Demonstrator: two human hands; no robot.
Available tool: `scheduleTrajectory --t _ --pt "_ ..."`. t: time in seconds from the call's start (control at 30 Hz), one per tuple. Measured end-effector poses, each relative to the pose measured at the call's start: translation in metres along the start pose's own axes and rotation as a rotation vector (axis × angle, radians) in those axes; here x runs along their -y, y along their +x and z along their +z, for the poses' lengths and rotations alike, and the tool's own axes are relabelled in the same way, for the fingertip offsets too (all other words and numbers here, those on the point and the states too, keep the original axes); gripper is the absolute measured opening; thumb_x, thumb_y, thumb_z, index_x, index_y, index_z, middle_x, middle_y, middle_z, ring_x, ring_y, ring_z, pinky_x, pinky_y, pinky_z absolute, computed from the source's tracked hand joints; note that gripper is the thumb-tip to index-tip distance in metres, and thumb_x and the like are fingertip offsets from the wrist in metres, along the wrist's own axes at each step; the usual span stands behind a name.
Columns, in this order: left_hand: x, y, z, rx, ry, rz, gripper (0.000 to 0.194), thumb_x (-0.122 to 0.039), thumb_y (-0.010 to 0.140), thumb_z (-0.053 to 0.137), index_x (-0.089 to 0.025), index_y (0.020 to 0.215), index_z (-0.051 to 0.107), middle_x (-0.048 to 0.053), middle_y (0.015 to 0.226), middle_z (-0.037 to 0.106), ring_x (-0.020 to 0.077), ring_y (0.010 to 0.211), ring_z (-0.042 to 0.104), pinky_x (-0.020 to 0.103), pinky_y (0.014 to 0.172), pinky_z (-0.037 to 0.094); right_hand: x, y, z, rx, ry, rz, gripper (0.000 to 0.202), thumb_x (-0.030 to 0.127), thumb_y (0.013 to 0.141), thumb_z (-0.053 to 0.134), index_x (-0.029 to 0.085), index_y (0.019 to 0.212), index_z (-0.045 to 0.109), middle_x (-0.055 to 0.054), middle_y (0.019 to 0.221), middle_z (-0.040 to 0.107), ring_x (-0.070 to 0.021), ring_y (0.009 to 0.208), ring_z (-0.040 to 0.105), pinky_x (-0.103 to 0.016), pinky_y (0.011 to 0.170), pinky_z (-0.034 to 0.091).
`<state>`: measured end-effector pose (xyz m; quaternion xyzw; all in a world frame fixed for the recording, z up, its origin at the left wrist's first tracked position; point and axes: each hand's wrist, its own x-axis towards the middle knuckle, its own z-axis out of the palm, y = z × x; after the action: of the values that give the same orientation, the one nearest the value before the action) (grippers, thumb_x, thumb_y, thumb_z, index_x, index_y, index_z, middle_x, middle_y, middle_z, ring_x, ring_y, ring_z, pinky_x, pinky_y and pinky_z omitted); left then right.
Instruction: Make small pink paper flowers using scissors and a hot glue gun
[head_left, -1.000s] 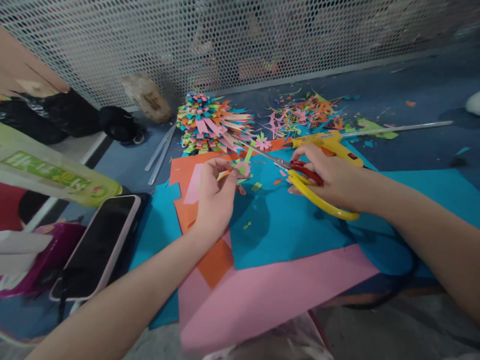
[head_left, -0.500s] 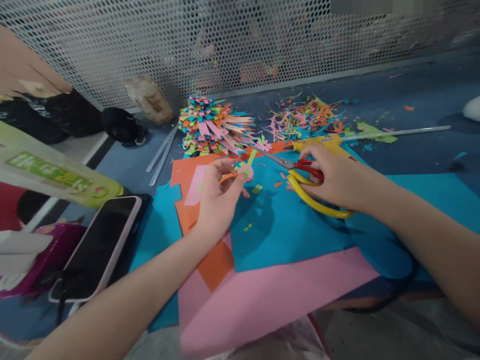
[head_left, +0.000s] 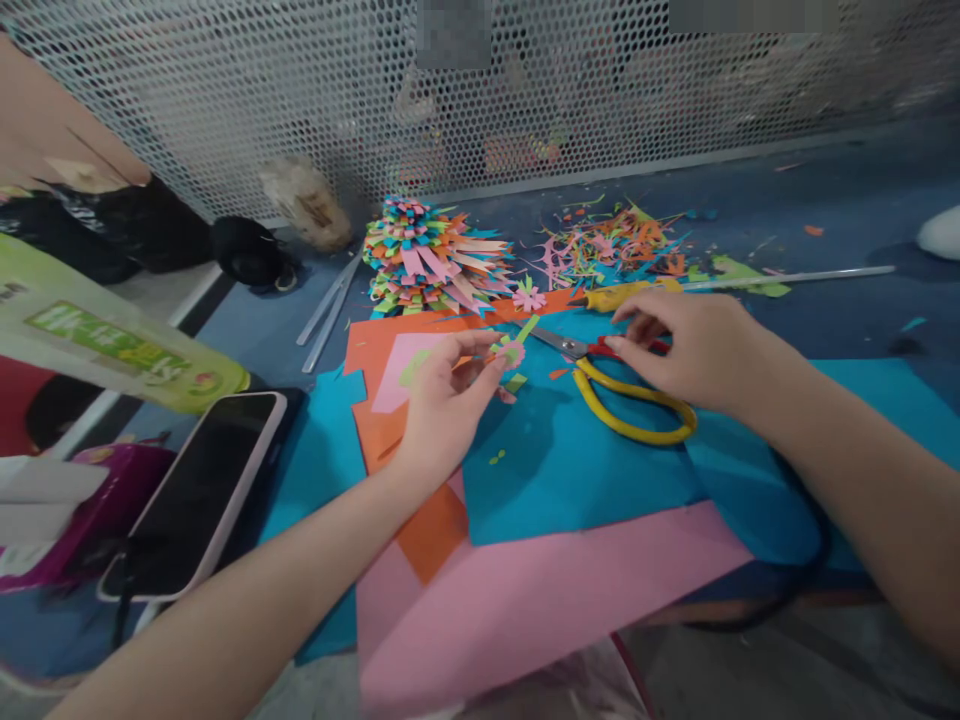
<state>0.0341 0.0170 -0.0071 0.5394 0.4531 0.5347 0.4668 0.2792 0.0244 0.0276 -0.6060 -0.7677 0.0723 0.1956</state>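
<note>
Between the thumb and fingers of my left hand is a small pink-and-green paper flower with a green strip sticking up from it. The scissors, with one red and one yellow handle, lie on the blue paper, blades towards the left. My right hand is over their red handle, thumb and fingers apart and outside the loops. Whether the thumb still touches the handle I cannot tell. A pink paper flower lies just beyond the blades.
A cone of coloured paper strips stands at the back, beside a heap of paper scraps. Behind my right hand lies a yellow glue gun. On the left are a phone and a green bottle. Perforated metal closes off the back.
My right hand has loosened from the scissors, which have come down onto the blue paper. My left hand has shifted slightly right with the paper flower.
</note>
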Motion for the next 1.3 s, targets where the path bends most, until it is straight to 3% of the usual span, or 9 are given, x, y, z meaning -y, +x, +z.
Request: scheduleTrajectory --t 0.07,0.17,0.33,0.43,0.57,0.8,0.93,1.07,1.3 --pt "-0.001 0.0 0.0 0.012 0.0 0.005 0.017 -0.024 0.078 0.077 -0.02 0.092 0.067 0.003 0.093 0.068 0.01 0.058 0.065 0.024 0.051 0.058 -0.003 0.002 -0.004 -0.113 -0.021 -0.001 0.016 0.031 0.085 0.057 0.019 0.092 0.064 -0.009 0.082 0.073 -0.0227 0.075 0.068 -0.034 0.07 0.049" --pt "-0.001 -0.001 0.0 0.03 0.009 0.002 0.017 -0.026 0.078 0.078 -0.02 0.09 0.067 0.003 0.092 0.071 0.0119 0.063 0.068 0.025 0.053 0.06 -0.006 0.005 -0.01 -0.198 -0.114 0.146 0.013 0.03 0.087 0.055 0.02 0.088 0.064 -0.01 0.083 0.073 -0.0254 0.08 0.069 -0.036 0.073 0.049" --pt "-0.003 -0.003 0.001 0.061 -0.019 0.014 0.015 -0.027 0.078 0.078 -0.021 0.087 0.068 0.003 0.088 0.073 0.0165 0.074 0.073 0.025 0.055 0.061 -0.006 0.009 -0.011 -0.086 -0.266 0.459 0.044 0.053 0.091 0.056 0.014 0.11 0.061 -0.023 0.112 0.07 -0.0379 0.101 0.067 -0.046 0.078 0.049" --pt "-0.005 -0.004 0.002 0.097 -0.036 0.005 0.015 -0.028 0.078 0.078 -0.021 0.086 0.068 0.003 0.088 0.076 0.0155 0.07 0.073 0.025 0.055 0.061 -0.004 0.011 -0.007 -0.042 -0.363 0.501 0.068 0.067 0.087 0.056 0.007 0.119 0.057 -0.033 0.12 0.064 -0.0441 0.107 0.065 -0.05 0.078 0.05" --pt "-0.006 -0.005 0.001 0.112 -0.013 0.009 0.016 -0.027 0.076 0.081 -0.019 0.084 0.07 0.003 0.087 0.076 0.0125 0.063 0.069 0.025 0.057 0.062 -0.008 0.016 -0.003 0.132 -0.379 0.529 0.072 0.07 0.087 0.052 0.006 0.12 0.056 -0.033 0.114 0.067 -0.0449 0.106 0.065 -0.048 0.077 0.048" --pt "-0.001 -0.005 -0.001 0.136 -0.01 0.121 0.007 -0.018 0.074 0.078 -0.021 0.08 0.078 0.005 0.092 0.072 0.0163 0.088 0.071 0.025 0.068 0.063 -0.022 0.023 -0.001 0.143 -0.274 0.516 0.052 0.055 0.086 0.052 0.01 0.112 0.058 -0.028 0.108 0.069 -0.037 0.094 0.067 -0.041 0.069 0.043" --pt "0.0 -0.005 -0.002 0.08 0.051 0.11 0.01 -0.018 0.071 0.078 -0.022 0.08 0.08 0.008 0.104 0.068 0.0211 0.101 0.069 0.026 0.068 0.062 -0.02 0.02 -0.004 0.004 -0.251 0.497 0.046 0.049 0.085 0.056 0.011 0.111 0.057 -0.024 0.101 0.069 -0.0344 0.089 0.066 -0.038 0.066 0.041" --pt "0.0 -0.004 -0.004 0.073 0.076 0.114 0.011 -0.017 0.07 0.078 -0.023 0.079 0.08 0.009 0.104 0.068 0.0227 0.105 0.067 0.027 0.068 0.061 -0.016 0.015 -0.006 -0.148 -0.193 0.349 0.039 0.04 0.082 0.063 0.014 0.111 0.056 -0.017 0.098 0.068 -0.0317 0.089 0.065 -0.038 0.068 0.044" --pt "0.001 -0.004 -0.003 0.061 0.038 0.096 0.011 -0.017 0.071 0.079 -0.023 0.08 0.08 0.007 0.104 0.068 0.0195 0.097 0.069 0.025 0.067 0.061 -0.013 0.008 -0.006 -0.209 -0.125 0.068 0.04 0.038 0.077 0.07 0.019 0.107 0.052 -0.012 0.102 0.065 -0.027 0.088 0.065 -0.038 0.073 0.05"
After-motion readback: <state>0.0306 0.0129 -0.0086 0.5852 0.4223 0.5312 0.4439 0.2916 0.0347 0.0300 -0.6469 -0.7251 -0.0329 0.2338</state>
